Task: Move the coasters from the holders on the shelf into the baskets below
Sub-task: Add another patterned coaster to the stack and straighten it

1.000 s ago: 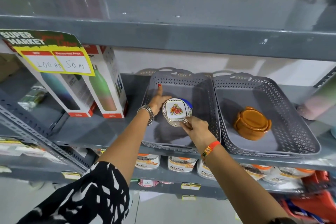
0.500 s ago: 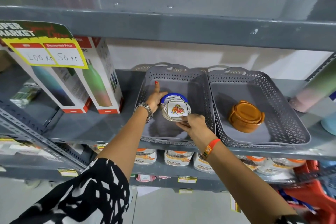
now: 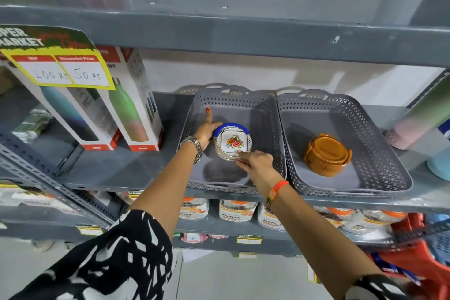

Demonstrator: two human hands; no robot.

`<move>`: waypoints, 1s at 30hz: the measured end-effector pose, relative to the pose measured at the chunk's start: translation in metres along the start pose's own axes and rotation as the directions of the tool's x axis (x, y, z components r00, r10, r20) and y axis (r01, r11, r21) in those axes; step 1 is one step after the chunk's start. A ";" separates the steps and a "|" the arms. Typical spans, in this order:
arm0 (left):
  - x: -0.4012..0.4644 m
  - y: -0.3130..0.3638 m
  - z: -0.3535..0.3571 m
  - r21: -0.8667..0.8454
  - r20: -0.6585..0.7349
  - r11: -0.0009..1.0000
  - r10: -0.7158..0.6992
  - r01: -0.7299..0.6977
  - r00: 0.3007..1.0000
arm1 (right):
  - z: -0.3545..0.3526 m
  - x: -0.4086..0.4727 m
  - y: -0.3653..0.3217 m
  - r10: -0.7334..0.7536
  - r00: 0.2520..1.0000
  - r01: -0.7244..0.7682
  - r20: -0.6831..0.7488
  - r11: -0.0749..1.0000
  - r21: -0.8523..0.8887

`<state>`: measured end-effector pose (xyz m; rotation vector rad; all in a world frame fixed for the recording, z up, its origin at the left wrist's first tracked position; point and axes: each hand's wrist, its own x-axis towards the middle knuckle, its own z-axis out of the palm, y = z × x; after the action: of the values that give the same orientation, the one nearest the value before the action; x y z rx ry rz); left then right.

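Observation:
Two grey perforated baskets stand side by side on the middle shelf. In the left basket (image 3: 265,109) sits a stack of white coasters with a flower print (image 3: 233,142) in a blue-rimmed holder. My left hand (image 3: 206,130) grips the stack's left side, its index finger pointing up. My right hand (image 3: 255,162) holds the stack's front edge with its fingertips. The right basket (image 3: 379,129) holds an orange-brown set of round coasters in its holder (image 3: 326,153), untouched.
Boxed bottles (image 3: 126,105) stand left of the baskets behind a yellow price tag (image 3: 60,66). A grey shelf (image 3: 243,31) hangs close above. Jars (image 3: 237,209) line the shelf below. Pastel bottles (image 3: 414,124) lie at the right edge.
The flowered stack has tilted flatter and its blue holder rim now shows behind it. Both hands stay on it in the left basket; the view has shifted slightly.

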<state>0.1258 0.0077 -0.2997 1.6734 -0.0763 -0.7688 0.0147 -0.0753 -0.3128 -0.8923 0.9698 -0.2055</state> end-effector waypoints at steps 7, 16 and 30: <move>-0.004 0.003 0.002 0.018 0.022 0.999 -0.029 0.028 0.999 | 0.007 0.008 -0.004 -0.016 0.999 0.015 -0.047 1.000 -0.019; -0.005 0.006 -0.003 -0.300 -0.185 0.953 -0.092 0.032 0.978 | 0.011 0.006 -0.040 -0.102 0.993 0.069 -0.066 0.922 -0.381; -0.015 -0.001 0.011 -0.405 -0.184 0.912 -0.149 0.063 0.971 | 0.009 -0.012 -0.028 0.064 0.995 -0.047 0.076 0.977 -0.209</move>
<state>0.1083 0.0052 -0.2942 1.3654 0.3071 -0.6317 0.0211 -0.0820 -0.2827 -1.0542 0.9497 -0.0193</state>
